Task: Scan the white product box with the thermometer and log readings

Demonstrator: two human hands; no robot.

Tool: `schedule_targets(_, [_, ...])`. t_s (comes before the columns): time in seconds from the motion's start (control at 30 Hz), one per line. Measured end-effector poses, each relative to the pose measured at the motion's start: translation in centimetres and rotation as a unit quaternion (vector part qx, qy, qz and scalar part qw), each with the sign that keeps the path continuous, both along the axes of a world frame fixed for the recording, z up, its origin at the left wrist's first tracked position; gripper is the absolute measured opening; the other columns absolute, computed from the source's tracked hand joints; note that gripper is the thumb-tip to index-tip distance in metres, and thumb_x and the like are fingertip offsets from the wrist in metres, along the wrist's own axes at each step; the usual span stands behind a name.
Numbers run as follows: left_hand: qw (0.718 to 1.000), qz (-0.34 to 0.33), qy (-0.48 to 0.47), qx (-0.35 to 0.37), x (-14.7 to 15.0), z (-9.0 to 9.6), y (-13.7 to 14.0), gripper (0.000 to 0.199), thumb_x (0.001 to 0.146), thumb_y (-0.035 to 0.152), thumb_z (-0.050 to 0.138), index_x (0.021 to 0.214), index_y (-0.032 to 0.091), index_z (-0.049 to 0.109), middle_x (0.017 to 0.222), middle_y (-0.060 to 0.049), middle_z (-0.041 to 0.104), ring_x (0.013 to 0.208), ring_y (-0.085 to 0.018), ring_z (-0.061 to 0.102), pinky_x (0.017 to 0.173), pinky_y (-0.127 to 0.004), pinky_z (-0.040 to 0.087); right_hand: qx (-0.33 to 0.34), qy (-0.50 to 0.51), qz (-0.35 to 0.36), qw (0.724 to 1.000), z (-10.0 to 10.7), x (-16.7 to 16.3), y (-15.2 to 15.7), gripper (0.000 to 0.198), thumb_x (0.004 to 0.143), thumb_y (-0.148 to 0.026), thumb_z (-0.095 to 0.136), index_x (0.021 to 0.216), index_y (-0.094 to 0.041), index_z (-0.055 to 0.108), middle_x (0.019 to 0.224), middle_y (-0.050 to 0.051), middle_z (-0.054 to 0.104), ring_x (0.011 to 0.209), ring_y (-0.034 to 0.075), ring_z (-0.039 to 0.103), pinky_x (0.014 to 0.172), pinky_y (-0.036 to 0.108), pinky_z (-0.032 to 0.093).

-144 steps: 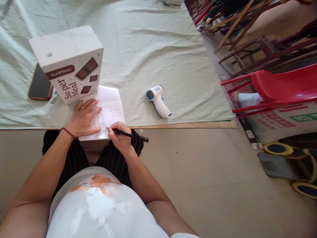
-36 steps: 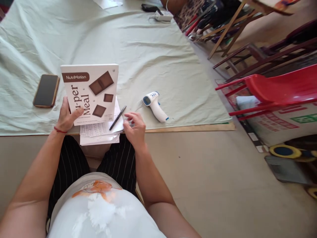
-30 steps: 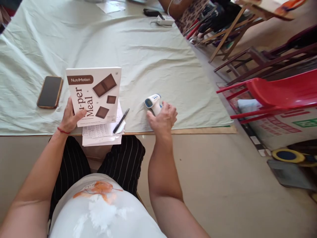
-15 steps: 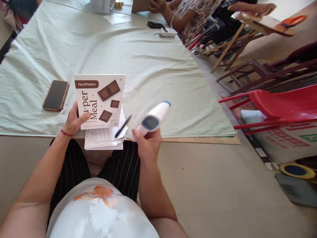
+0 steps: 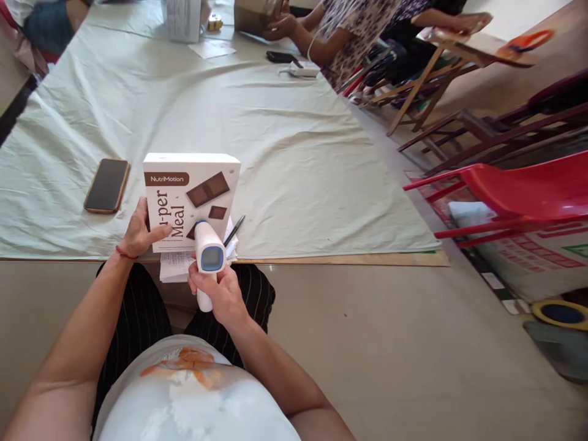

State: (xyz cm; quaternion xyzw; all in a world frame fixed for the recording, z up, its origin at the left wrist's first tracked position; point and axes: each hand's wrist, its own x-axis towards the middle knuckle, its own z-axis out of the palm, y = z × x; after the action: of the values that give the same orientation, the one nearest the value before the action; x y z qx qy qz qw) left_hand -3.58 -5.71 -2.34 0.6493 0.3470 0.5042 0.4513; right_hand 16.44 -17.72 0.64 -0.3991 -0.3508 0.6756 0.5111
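My left hand grips a white box printed with "NutriMotion" and brown chocolate pieces by its lower left side, thumb across the front. The box stands upright near the table's front edge. Wrapped round the handle of a white and blue infrared thermometer is my right hand; its nose points at the lower front of the box, and whether they touch I cannot tell. Partly hidden below the box are paper sheets with writing, and a black pen lies on them.
A smartphone lies left of the box on the pale tablecloth. Across the table, another person's hands hold a brown box. A red chair stands at the right.
My right hand has brought the thermometer left, from beside the papers to the front of the box, and turned it toward the box. The box has tipped so its top side shows.
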Motion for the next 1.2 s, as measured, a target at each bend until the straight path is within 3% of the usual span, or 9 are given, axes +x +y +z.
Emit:
schedule_targets(0.33, [0.999, -0.025, -0.037, 0.004, 0.0, -0.5, 0.2, 0.064, 0.079, 0.047, 0.090, 0.128, 0.020, 0.059, 0.115, -0.009, 0.072, 0.100, -0.026, 0.070, 0.084, -0.039, 0.057, -0.050, 0.015, -0.004, 0.999, 0.1, -0.6, -0.5, 0.028, 0.069, -0.038, 0.077, 0.081, -0.025, 0.055, 0.057, -0.007, 0.058, 0.049, 0.011, 0.048, 0.052, 0.028, 0.037])
schedule_targets(0.7, [0.997, -0.044, -0.055, -0.025, 0.2, -0.1, 0.1, 0.057, 0.081, 0.045, 0.089, 0.124, 0.019, 0.062, 0.112, -0.009, 0.074, 0.093, -0.025, 0.071, 0.077, -0.035, 0.057, -0.065, 0.021, -0.024, 0.997, 0.2, -1.3, -0.4, 0.023, 0.068, -0.033, 0.073, 0.080, -0.023, 0.057, 0.052, -0.010, 0.054, 0.045, 0.009, 0.046, 0.052, 0.028, 0.037])
schedule_targets(1.2, [0.997, -0.056, -0.057, -0.024, 0.3, 0.1, 0.0, 0.060, 0.081, 0.047, 0.089, 0.127, 0.019, 0.063, 0.121, -0.011, 0.073, 0.104, -0.029, 0.072, 0.084, -0.039, 0.059, -0.080, 0.001, -0.038, 0.996, 0.0, -1.5, -0.7, 0.023, 0.067, -0.033, 0.075, 0.078, -0.022, 0.058, 0.053, -0.009, 0.056, 0.047, 0.009, 0.048, 0.053, 0.028, 0.038])
